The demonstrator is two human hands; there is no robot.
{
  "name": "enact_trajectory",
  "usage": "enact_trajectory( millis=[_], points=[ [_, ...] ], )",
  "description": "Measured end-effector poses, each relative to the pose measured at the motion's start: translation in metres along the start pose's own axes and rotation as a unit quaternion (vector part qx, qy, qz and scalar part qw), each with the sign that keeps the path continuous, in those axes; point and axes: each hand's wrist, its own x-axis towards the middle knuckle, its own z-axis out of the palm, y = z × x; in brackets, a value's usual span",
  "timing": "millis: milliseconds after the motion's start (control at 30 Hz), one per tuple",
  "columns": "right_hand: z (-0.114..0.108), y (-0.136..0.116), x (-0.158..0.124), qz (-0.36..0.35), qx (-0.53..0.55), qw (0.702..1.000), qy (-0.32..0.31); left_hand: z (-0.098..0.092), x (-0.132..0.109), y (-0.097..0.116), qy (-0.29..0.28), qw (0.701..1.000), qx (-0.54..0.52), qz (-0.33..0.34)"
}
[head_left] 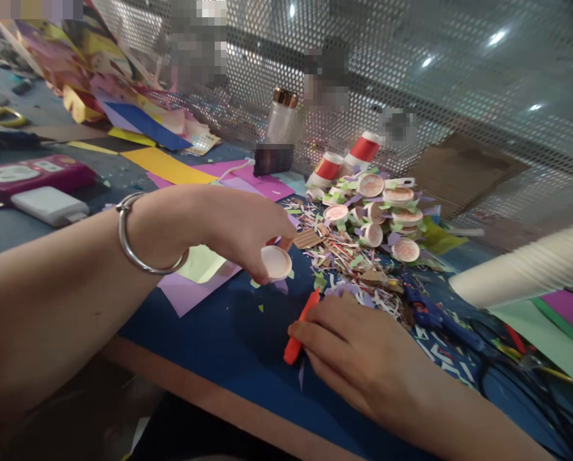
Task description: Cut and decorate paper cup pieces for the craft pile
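Note:
Above the blue table my left hand [248, 230], with a metal bangle on its wrist, pinches a small round white paper piece [276, 263] by its edge. Green and purple paper scraps show at the piece's lower edge. My right hand [363, 346] rests low over the table, its fingers closed on an orange-red marker [301, 330]. The marker's tip end points away from me. Beyond both hands lies a heap of similar round pieces [373, 234] with pinkish marks on their faces and green and purple paper strips attached.
Shredded paper [358, 259] spreads before the heap. Red-and-white paper cups [328, 168] and a bottle [282, 118] stand behind. At right are a blue glue gun [435, 314] with black cable and a stack of white cups [526, 266]. Coloured sheets [171, 165] and a white charger [50, 205] lie left.

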Motion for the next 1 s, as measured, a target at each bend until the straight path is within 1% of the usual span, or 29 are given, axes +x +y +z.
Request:
enact_trajectory(
  millis=[33, 133, 200, 300, 367, 500, 600, 667, 700, 833, 933, 1000],
  points=[
    [0.0, 0.001, -0.001, -0.008, -0.006, 1.0, 0.008, -0.001, 0.0, 0.001, -0.018, 1.0, -0.005, 0.002],
    [-0.003, 0.005, -0.008, -0.026, -0.026, 0.998, 0.053, 0.0, 0.001, 0.009, -0.048, 0.998, -0.032, 0.028],
    [-0.007, 0.007, -0.014, -0.014, -0.03, 0.995, 0.092, 0.004, 0.003, 0.017, -0.058, 0.996, -0.044, 0.046],
    [-0.013, 0.008, -0.024, 0.045, -0.005, 0.983, 0.177, 0.011, 0.005, 0.026, -0.065, 0.995, -0.056, 0.059],
    [-0.013, 0.007, -0.028, 0.081, 0.026, 0.969, 0.231, 0.014, 0.007, 0.027, -0.062, 0.993, -0.069, 0.068],
    [-0.006, 0.001, -0.033, 0.149, 0.067, 0.945, 0.284, 0.016, 0.01, 0.018, -0.054, 0.991, -0.104, 0.063],
    [-0.003, -0.006, -0.03, 0.187, 0.08, 0.919, 0.337, 0.015, 0.011, 0.013, -0.049, 0.988, -0.132, 0.068],
    [-0.003, -0.01, -0.026, 0.213, 0.092, 0.908, 0.348, 0.015, 0.013, 0.013, -0.048, 0.987, -0.136, 0.077],
    [-0.003, -0.011, -0.024, 0.22, 0.098, 0.907, 0.344, 0.016, 0.013, 0.013, -0.051, 0.986, -0.134, 0.08],
    [-0.003, -0.009, -0.016, 0.224, 0.104, 0.918, 0.311, 0.017, 0.015, 0.014, -0.05, 0.986, -0.13, 0.09],
    [-0.001, -0.004, -0.014, 0.209, 0.104, 0.93, 0.283, 0.018, 0.016, 0.015, -0.05, 0.984, -0.143, 0.094],
    [0.0, -0.002, -0.013, 0.207, 0.102, 0.933, 0.277, 0.018, 0.016, 0.016, -0.055, 0.982, -0.153, 0.092]
  ],
)
